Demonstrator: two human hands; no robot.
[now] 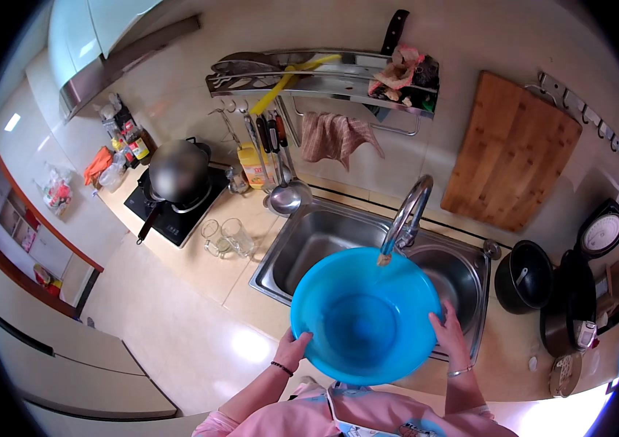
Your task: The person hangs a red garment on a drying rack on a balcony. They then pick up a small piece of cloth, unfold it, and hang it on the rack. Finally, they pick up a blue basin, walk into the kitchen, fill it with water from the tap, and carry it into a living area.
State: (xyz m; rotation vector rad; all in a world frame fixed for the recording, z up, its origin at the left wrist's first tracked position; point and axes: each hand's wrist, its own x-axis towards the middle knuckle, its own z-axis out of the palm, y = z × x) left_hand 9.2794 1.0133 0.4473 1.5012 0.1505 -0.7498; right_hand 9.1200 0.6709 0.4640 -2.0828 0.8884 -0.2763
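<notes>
A round blue plastic basin (336,284) is held before me, over the front of the stainless steel double sink (282,267). My left hand (294,347) grips its rim at the lower left, thumb on the inner side. On the right side my right hand (448,328) holds the rim in the same way. The curved chrome faucet (410,202) reaches over the basin's far edge, its mouth above the inside. Whether water stands in the basin I cannot tell for sure. Both hands' fingers are partly hidden beneath the rim.
Two glass mugs (238,237) stand left of the sink, near a covered wok (178,169) on an induction cooktop (192,218). Ladles (286,198) hang from a wall rack (320,87). A wooden cutting board (511,153) hangs at right, above a black pot (522,276).
</notes>
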